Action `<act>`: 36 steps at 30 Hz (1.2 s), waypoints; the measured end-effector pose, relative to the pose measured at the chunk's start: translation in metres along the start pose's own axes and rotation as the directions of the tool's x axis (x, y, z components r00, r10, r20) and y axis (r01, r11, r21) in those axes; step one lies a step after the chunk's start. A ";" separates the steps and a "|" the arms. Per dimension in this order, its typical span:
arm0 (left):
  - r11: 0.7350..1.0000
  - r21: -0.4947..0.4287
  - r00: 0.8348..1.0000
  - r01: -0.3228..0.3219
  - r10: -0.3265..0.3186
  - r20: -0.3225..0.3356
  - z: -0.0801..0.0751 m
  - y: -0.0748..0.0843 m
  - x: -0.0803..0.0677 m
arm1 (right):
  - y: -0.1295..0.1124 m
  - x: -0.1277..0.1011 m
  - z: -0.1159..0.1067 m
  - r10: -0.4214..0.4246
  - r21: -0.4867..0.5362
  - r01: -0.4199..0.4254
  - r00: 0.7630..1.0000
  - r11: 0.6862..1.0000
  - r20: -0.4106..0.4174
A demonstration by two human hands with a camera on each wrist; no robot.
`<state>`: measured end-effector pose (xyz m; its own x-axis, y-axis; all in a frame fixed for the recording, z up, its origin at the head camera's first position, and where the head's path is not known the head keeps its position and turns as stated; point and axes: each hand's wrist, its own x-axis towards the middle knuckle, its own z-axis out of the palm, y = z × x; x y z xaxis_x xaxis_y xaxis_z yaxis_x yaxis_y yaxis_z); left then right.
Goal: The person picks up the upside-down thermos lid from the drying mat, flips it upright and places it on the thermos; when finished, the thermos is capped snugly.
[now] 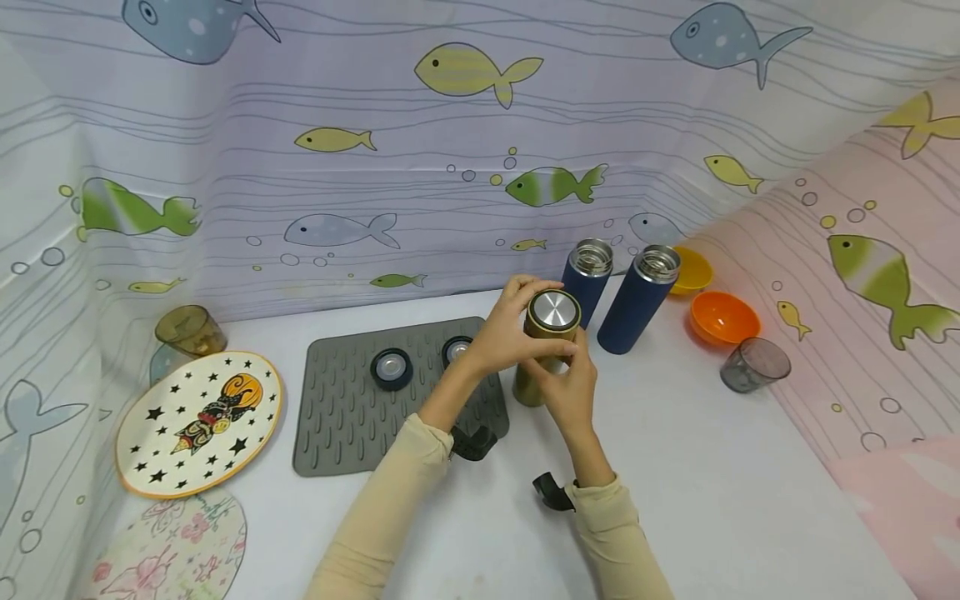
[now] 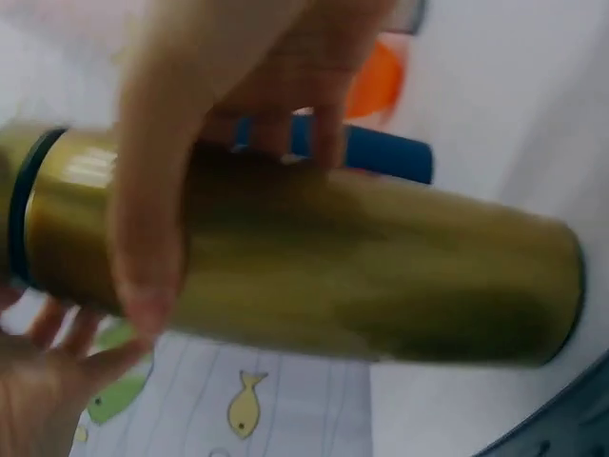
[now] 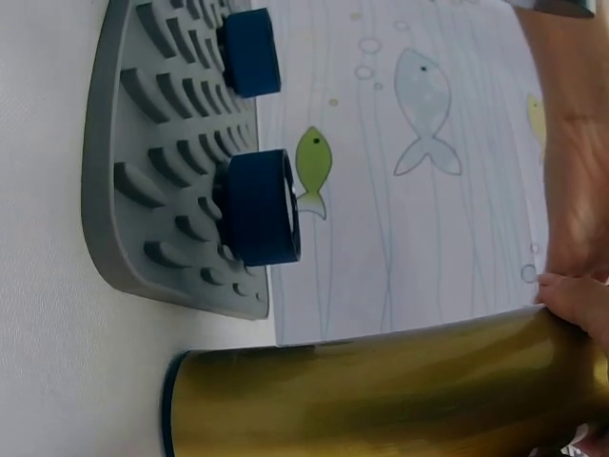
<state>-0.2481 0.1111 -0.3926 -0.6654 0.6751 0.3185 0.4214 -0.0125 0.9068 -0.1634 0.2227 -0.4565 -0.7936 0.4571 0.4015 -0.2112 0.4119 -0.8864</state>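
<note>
A gold vacuum flask [image 1: 528,385] stands nearly upright, just right of the grey ridged mat [image 1: 337,417]. Its lid [image 1: 555,309], silver-topped, is on. My left hand [image 1: 506,333] grips it near the top, thumb across the front. Lower on the flask, my right hand [image 1: 564,392] holds the body, with its thumb round the near side. Behind them stand two navy flasks [image 1: 587,279], [image 1: 633,304] with uncovered metal mouths. Two dark blue lids [image 1: 392,369], [image 3: 262,208] lie on the mat, one partly hidden by my left arm.
Over on the right are a yellow bowl [image 1: 693,271], an orange bowl [image 1: 724,319] and a grey tumbler [image 1: 754,367]. At left lie a star-patterned plate [image 1: 142,425], an amber glass [image 1: 191,331] and a floral round mat [image 1: 183,542]. A fish-print curtain [image 1: 442,167] borders the back.
</note>
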 end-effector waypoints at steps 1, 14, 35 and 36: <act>1.000 0.017 1.000 0.006 -0.006 -0.014 0.000 0.000 0.000 | 0.000 0.000 0.000 -0.004 0.003 0.004 1.000 1.000 -0.002; 0.968 -0.250 1.000 0.016 -0.011 0.024 0.000 -0.007 -0.003 | -0.002 -0.002 0.001 0.006 0.015 -0.006 1.000 1.000 0.009; 0.986 -0.165 0.999 0.030 -0.034 -0.020 0.008 -0.006 -0.002 | 0.003 -0.001 0.001 -0.003 0.010 0.003 1.000 1.000 -0.004; 0.992 -0.127 0.999 0.021 -0.025 -0.028 0.008 -0.005 -0.002 | 0.003 -0.001 0.000 -0.005 0.013 0.005 1.000 1.000 -0.004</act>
<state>-0.2436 0.1154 -0.3999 -0.6928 0.6543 0.3032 0.3257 -0.0913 0.9411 -0.1631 0.2228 -0.4596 -0.7902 0.4586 0.4065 -0.2222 0.4038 -0.8875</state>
